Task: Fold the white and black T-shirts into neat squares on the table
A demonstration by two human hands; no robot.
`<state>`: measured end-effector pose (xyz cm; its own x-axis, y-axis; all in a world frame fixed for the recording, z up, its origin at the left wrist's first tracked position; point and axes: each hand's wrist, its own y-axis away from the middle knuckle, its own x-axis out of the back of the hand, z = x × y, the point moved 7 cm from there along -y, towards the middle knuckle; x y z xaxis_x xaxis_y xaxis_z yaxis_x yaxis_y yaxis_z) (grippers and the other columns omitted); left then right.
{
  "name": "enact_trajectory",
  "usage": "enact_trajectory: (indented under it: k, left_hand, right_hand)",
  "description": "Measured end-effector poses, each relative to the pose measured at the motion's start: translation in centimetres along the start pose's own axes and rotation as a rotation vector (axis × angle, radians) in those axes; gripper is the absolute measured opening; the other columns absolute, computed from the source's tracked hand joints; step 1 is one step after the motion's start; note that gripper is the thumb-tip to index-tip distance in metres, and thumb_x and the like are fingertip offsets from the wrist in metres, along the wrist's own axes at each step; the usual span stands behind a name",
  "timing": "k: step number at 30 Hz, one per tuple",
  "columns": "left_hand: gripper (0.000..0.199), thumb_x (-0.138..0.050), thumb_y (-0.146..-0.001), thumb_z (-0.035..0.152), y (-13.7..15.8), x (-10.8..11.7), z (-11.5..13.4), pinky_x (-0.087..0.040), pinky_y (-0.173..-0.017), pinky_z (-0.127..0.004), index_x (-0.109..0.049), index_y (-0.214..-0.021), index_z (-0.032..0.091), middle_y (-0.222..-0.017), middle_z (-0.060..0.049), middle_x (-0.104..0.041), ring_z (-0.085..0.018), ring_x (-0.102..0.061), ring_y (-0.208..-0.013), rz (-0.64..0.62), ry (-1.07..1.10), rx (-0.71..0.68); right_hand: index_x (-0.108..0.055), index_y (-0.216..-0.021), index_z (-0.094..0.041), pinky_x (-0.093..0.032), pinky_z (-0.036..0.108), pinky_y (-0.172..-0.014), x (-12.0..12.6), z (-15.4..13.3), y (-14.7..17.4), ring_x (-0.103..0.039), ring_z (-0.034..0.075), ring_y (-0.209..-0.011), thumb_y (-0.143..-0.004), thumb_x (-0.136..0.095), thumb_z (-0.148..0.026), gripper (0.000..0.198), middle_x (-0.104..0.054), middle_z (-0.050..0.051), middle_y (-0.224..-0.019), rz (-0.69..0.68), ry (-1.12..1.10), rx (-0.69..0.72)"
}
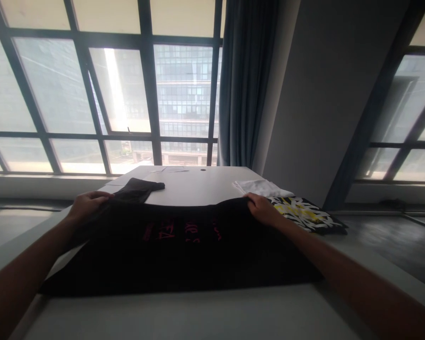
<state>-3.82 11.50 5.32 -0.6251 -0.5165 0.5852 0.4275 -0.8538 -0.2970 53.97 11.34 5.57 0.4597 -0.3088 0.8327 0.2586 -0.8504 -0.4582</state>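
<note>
A black T-shirt with pink lettering stretches between my two hands, its lower part lying over the white table. At its far left corner, my left hand pinches the cloth between thumb and fingers. My right hand grips the far right corner in the same way. The far edge is pulled nearly straight and seems slightly raised. A dark piece of cloth sticks out beyond my left hand; I cannot tell if it is a sleeve of the same shirt.
Beyond my right hand lies a white folded cloth. Beside it is a folded black, white and yellow patterned garment. The white table runs toward large windows, a grey-blue curtain and a pillar.
</note>
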Motion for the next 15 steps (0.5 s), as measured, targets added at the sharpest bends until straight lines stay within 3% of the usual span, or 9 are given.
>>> enact_trajectory:
  k: [2,5,10,15]
  left_hand:
    - [0.037,-0.06,-0.071,0.04,0.2,0.2,-0.2,-0.053,-0.093,-0.039,-0.076,-0.096,0.018,-0.107,-0.009,-0.076,-0.029,-0.069,-0.099,-0.018,-0.041,-0.021]
    - [0.032,-0.06,-0.066,0.038,0.2,-0.5,-1.1,-0.052,-0.093,-0.039,-0.077,-0.085,0.019,-0.096,-0.009,-0.077,-0.03,-0.07,-0.096,-0.102,-0.134,-0.072]
    - [0.025,-0.061,-0.056,0.037,-0.4,-1.9,-3.4,-0.051,-0.095,-0.042,-0.076,-0.069,0.023,-0.085,-0.007,-0.078,-0.032,-0.07,-0.092,-0.249,-0.188,-0.125]
    - [0.029,-0.061,-0.052,0.042,-0.9,-2.5,-4.6,-0.052,-0.091,-0.043,-0.076,-0.068,0.023,-0.084,-0.009,-0.078,-0.033,-0.07,-0.089,-0.334,-0.189,-0.098]
  right_hand:
    - [-0.065,-0.104,-0.018,-0.044,0.029,-0.088,0.7,-0.1,0.0,-0.064,0.022,-0.095,-0.089,-0.039,-0.018,0.029,-0.071,0.009,-0.103,-0.018,0.013,-0.014]
    - [-0.06,-0.084,-0.019,-0.044,0.029,-0.078,-0.2,-0.9,1.0,-0.062,0.021,-0.082,-0.091,-0.039,-0.025,0.023,-0.069,0.008,-0.089,-0.171,0.049,0.026]
    - [-0.047,-0.066,-0.021,-0.04,0.029,-0.067,-1.3,-1.6,2.7,-0.053,0.017,-0.067,-0.097,-0.032,-0.038,0.039,-0.059,0.004,-0.07,-0.295,0.004,0.072]
    - [-0.056,-0.065,-0.018,-0.037,0.026,-0.06,-2.9,-1.4,4.2,-0.048,0.014,-0.063,-0.087,-0.051,-0.059,0.047,-0.055,-0.001,-0.065,-0.678,-0.101,0.097]
